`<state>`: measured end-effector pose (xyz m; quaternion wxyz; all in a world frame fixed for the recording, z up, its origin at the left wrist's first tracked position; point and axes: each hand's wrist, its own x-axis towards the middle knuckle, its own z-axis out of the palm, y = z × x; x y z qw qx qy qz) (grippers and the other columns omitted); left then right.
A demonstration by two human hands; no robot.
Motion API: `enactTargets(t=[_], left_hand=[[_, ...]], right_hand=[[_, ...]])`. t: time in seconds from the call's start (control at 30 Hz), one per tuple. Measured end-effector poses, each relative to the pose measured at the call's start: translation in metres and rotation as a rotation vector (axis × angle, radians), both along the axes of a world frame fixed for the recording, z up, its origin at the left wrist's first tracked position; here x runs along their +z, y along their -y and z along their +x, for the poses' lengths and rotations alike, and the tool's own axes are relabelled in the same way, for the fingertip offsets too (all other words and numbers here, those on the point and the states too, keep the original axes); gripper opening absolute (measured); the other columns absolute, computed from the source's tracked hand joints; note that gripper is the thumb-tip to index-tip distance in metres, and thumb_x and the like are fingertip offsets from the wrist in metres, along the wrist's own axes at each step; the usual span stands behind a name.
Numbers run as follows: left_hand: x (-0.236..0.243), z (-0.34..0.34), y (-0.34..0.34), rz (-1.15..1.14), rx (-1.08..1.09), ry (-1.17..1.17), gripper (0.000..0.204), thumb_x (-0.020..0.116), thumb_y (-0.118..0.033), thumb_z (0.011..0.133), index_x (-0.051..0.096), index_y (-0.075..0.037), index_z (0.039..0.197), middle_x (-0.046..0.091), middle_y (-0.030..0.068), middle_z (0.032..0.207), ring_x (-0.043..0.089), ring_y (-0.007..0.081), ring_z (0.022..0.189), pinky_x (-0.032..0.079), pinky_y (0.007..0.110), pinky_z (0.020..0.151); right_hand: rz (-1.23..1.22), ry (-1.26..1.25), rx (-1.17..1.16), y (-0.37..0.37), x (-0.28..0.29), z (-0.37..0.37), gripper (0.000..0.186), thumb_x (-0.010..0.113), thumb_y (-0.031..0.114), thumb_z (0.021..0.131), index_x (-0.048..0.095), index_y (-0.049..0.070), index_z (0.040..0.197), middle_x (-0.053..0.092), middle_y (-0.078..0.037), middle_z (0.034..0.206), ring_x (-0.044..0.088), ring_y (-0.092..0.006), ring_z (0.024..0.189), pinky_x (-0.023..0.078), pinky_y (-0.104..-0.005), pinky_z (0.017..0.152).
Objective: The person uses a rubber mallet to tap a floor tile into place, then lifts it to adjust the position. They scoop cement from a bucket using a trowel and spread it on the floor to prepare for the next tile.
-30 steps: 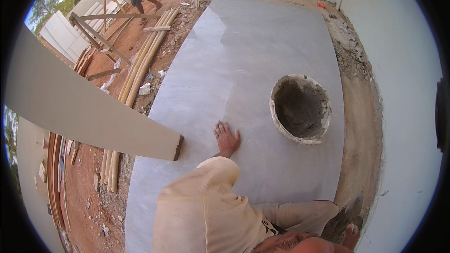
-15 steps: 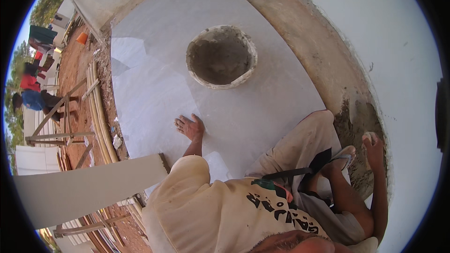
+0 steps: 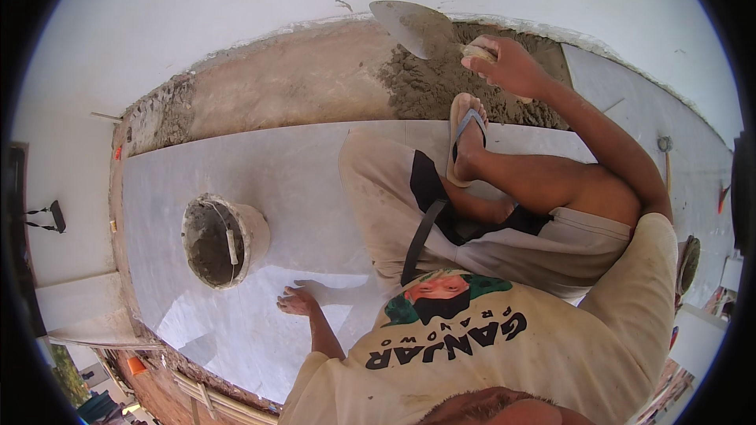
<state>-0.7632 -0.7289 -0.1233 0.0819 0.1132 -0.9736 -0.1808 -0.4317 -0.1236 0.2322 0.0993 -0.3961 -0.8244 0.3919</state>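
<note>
In my right hand (image 3: pixel 508 67) is a pointed trowel (image 3: pixel 413 27), its handle wrapped by my fingers. The grey blade points left, above the wet mortar (image 3: pixel 429 83) spread along the wall base. Over the large pale floor tiles (image 3: pixel 303 165), my left hand (image 3: pixel 296 301) has its fingers stretched out and holds nothing. Whether it rests on the tile I cannot tell. Beyond it on the left stands a mortar-crusted bucket (image 3: pixel 256 236) with a wire handle and grey mix inside.
A white wall (image 3: pixel 260 0) runs along the far side, with a bare strip of ground (image 3: pixel 291 75) at its foot. My sandalled foot (image 3: pixel 468 130) is beside the mortar. Bamboo poles (image 3: pixel 213 397) lie at the lower left, near an orange bucket (image 3: pixel 137 365).
The view has swung right toward the wall strip. My right hand has come up and forward over the mortar, and the trowel now shows. My left hand has stayed low over the tiles.
</note>
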Motion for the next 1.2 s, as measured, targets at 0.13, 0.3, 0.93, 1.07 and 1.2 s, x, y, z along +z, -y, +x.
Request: enactTargets(t=[0.13, 0.3, 0.93, 1.07, 1.2], left_hand=[[0.025, 0.031, -0.094, 0.242, -0.405, -0.076, 0.067, 0.048, -0.049, 0.099, 0.045, 0.006, 0.137, 0.044, 0.0262, 0.138, 0.04, 0.0432, 0.131, 0.037, 0.05, 0.106], [0.056, 0.054, -0.17, 0.775, -0.661, 0.474, 0.055, 0.047, -0.042, 0.102, 0.052, 0.003, 0.133, 0.057, 0.0186, 0.129, 0.051, 0.0351, 0.125, 0.039, 0.043, 0.106], [0.228, 0.174, -0.222, 1.357, -0.833, 0.883, 0.056, 0.031, -0.042, 0.104, 0.032, -0.009, 0.15, 0.044, 0.0137, 0.148, 0.045, 0.0312, 0.134, 0.039, 0.046, 0.111], [0.224, 0.17, -0.231, 1.247, -0.967, 0.792, 0.061, 0.033, -0.043, 0.104, 0.028, -0.003, 0.151, 0.042, 0.0161, 0.148, 0.042, 0.0298, 0.136, 0.035, 0.044, 0.112], [0.255, 0.19, -0.282, 0.625, -1.135, 0.511, 0.096, 0.058, -0.057, 0.089, 0.021, 0.007, 0.15, 0.035, 0.0256, 0.15, 0.036, 0.0364, 0.139, 0.03, 0.043, 0.114]], right_hand=[[0.131, -0.101, -0.099, -0.008, 0.011, 0.025, 0.041, 0.065, 0.038, 0.093, 0.062, 0.002, 0.113, 0.055, 0.0, 0.07, 0.051, -0.0081, 0.062, 0.044, -0.0278, 0.059], [0.412, -0.287, -0.212, -0.013, 0.049, 0.046, 0.046, 0.065, 0.044, 0.092, 0.064, 0.002, 0.111, 0.055, 0.0, 0.07, 0.052, -0.0077, 0.061, 0.045, -0.027, 0.057], [0.308, -0.548, -0.692, -0.055, 0.023, 0.278, 0.041, 0.065, 0.043, 0.091, 0.064, 0.003, 0.101, 0.055, 0.0, 0.069, 0.052, -0.0075, 0.059, 0.045, -0.026, 0.055], [0.027, -0.173, -0.623, -0.074, -0.026, 0.275, 0.041, 0.064, 0.04, 0.091, 0.066, 0.0, 0.097, 0.063, -0.008, 0.074, 0.06, -0.0166, 0.063, 0.049, -0.0321, 0.061], [0.167, 0.065, -0.369, -0.097, -0.078, 0.24, 0.045, 0.063, 0.04, 0.089, 0.066, -0.003, 0.1, 0.067, -0.02, 0.089, 0.065, -0.0332, 0.085, 0.049, -0.0428, 0.078]])
